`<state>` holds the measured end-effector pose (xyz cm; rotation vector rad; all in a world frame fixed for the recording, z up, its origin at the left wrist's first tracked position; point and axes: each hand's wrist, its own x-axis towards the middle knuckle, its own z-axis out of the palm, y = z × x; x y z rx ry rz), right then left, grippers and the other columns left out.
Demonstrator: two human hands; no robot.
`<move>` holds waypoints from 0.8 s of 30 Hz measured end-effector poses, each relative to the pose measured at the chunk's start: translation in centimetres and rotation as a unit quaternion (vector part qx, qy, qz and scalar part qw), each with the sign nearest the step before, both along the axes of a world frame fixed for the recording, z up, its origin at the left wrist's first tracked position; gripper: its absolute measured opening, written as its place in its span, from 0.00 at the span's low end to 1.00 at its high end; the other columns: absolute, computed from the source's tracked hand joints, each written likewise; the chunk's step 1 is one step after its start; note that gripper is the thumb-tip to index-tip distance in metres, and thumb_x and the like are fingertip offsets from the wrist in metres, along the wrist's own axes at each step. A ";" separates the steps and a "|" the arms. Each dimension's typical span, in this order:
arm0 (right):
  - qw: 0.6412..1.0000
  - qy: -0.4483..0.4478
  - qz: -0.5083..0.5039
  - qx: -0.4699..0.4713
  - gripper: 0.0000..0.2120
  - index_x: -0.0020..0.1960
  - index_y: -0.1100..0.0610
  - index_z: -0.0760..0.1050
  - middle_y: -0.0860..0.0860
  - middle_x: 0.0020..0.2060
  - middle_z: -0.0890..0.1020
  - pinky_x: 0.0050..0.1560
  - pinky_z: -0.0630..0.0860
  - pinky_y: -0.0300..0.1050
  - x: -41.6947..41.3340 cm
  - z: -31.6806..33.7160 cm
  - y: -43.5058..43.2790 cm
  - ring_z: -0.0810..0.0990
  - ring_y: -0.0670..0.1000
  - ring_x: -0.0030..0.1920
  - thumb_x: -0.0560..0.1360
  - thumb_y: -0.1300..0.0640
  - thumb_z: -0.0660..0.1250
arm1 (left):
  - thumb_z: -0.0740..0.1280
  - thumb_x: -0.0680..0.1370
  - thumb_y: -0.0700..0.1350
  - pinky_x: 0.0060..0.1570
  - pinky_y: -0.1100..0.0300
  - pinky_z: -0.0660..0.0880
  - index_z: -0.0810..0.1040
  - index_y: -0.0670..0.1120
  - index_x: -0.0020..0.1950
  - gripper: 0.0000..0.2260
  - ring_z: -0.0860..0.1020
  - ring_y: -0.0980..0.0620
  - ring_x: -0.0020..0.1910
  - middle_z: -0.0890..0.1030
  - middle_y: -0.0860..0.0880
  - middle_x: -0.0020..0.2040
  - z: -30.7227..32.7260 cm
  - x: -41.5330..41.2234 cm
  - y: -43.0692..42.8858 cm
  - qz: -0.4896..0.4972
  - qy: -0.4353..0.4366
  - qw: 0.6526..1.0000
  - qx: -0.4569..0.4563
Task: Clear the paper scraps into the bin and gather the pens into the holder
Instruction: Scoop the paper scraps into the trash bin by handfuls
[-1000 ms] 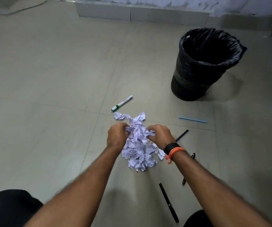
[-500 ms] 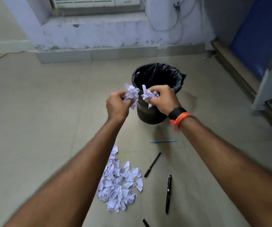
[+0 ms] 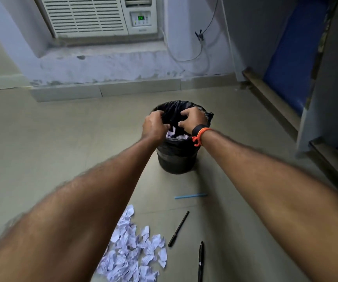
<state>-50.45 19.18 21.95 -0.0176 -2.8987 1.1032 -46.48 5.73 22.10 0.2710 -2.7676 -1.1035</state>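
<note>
Over the round black bag-lined bin (image 3: 176,159): the right hand (image 3: 192,119) is splayed and loose, gripping nothing visible; the left hand (image 3: 153,127) curls its fingers downward, and whether it holds any paper cannot be told; white torn paper scraps (image 3: 177,136) lie in the bin just beneath both hands; a larger heap of lined scraps (image 3: 135,253) sits on the floor (image 3: 42,149) well behind the left hand; spreading the fingers fully, low inside the rim, should stop pieces drifting out.

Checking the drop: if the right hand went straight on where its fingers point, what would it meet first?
Likely the paper scraps inside the bin: the right hand points into its mouth. Depth unclear; the liner might come first.
</note>
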 end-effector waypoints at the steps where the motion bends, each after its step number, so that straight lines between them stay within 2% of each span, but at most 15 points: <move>1: 1.000 0.009 -0.010 -0.012 0.17 0.57 0.56 0.81 0.55 0.55 0.84 0.58 0.74 0.40 0.4 0.1 0.0 0.81 0.53 0.58 0.68 0.61 0.74 | 0.74 0.72 0.42 0.61 0.55 0.75 0.75 0.45 0.67 0.23 0.79 0.46 0.59 0.81 0.44 0.61 -0.3 0.6 -0.2 0.005 0.007 1.000 0.004; 3: 0.998 0.024 -0.024 -0.057 0.10 0.49 0.56 0.84 0.54 0.46 0.86 0.53 0.78 0.40 1.8 -0.3 -0.3 0.84 0.52 0.49 0.68 0.63 0.73 | 0.73 0.73 0.42 0.59 0.58 0.76 0.77 0.46 0.64 0.20 0.81 0.49 0.56 0.82 0.46 0.58 -0.7 2.2 -0.7 0.013 0.025 0.999 0.018; 6: 0.993 0.027 -0.022 -0.116 0.04 0.40 0.54 0.83 0.50 0.35 0.85 0.47 0.83 0.49 5.3 -2.0 -1.4 0.84 0.50 0.38 0.67 0.62 0.73 | 0.72 0.73 0.42 0.54 0.61 0.77 0.80 0.48 0.61 0.16 0.83 0.52 0.50 0.84 0.49 0.54 -1.6 5.5 -1.8 0.015 0.029 0.998 0.055; 9: 0.986 0.012 0.000 -0.168 0.03 0.42 0.56 0.83 0.51 0.35 0.85 0.45 0.83 0.52 9.7 -4.0 -3.3 0.85 0.50 0.37 0.68 0.61 0.73 | 0.73 0.73 0.41 0.51 0.58 0.80 0.81 0.48 0.57 0.13 0.83 0.54 0.43 0.84 0.50 0.51 -3.2 9.3 -3.3 0.035 0.014 0.993 0.110; 12: 0.975 -0.030 0.015 -0.219 0.04 0.43 0.59 0.83 0.53 0.34 0.84 0.43 0.83 0.54 14.8 -6.9 -5.6 0.83 0.50 0.34 0.68 0.62 0.73 | 0.73 0.72 0.42 0.46 0.68 0.75 0.82 0.46 0.56 0.12 0.81 0.59 0.42 0.84 0.52 0.50 -5.9 14.5 -4.7 0.078 -0.002 0.990 0.115; 14: 0.970 -0.080 0.034 -0.228 0.05 0.43 0.57 0.83 0.52 0.35 0.85 0.44 0.82 0.57 18.4 -9.7 -7.1 0.83 0.51 0.35 0.67 0.59 0.73 | 0.73 0.72 0.42 0.45 0.68 0.73 0.82 0.46 0.55 0.11 0.81 0.59 0.43 0.85 0.53 0.50 -8.4 18.6 -5.5 0.101 -0.028 0.988 0.114; 17: 0.967 -0.174 0.092 -0.163 0.10 0.47 0.55 0.83 0.51 0.42 0.85 0.50 0.81 0.53 23.3 -13.3 -8.7 0.84 0.52 0.43 0.66 0.57 0.76 | 0.72 0.73 0.41 0.47 0.65 0.75 0.82 0.46 0.54 0.11 0.82 0.56 0.46 0.85 0.53 0.50 -12.5 24.4 -7.1 0.133 -0.083 0.978 0.139; 20: 0.958 -0.243 0.151 0.010 0.19 0.57 0.55 0.79 0.53 0.52 0.83 0.56 0.77 0.44 26.5 -16.1 -8.5 0.81 0.54 0.54 0.67 0.55 0.75 | 0.71 0.73 0.42 0.51 0.61 0.74 0.79 0.48 0.59 0.14 0.81 0.52 0.53 0.83 0.52 0.54 -16.4 29.5 -8.4 0.170 -0.135 0.971 0.095; 22: 0.935 -0.287 0.161 0.132 0.26 0.62 0.57 0.73 0.57 0.59 0.77 0.58 0.74 0.46 28.2 -18.0 -8.0 0.77 0.58 0.60 0.67 0.54 0.76 | 0.73 0.71 0.44 0.56 0.58 0.71 0.74 0.49 0.65 0.23 0.76 0.48 0.61 0.78 0.50 0.60 -18.4 32.2 -8.1 0.191 -0.181 0.964 0.045; 24: 0.915 -0.337 0.140 0.174 0.35 0.64 0.59 0.66 0.59 0.63 0.69 0.58 0.75 0.48 29.7 -19.8 -7.7 0.76 0.61 0.61 0.64 0.53 0.78 | 0.78 0.67 0.49 0.63 0.55 0.68 0.65 0.48 0.73 0.38 0.69 0.46 0.68 0.71 0.48 0.67 -19.6 34.0 -7.5 0.190 -0.218 0.957 0.006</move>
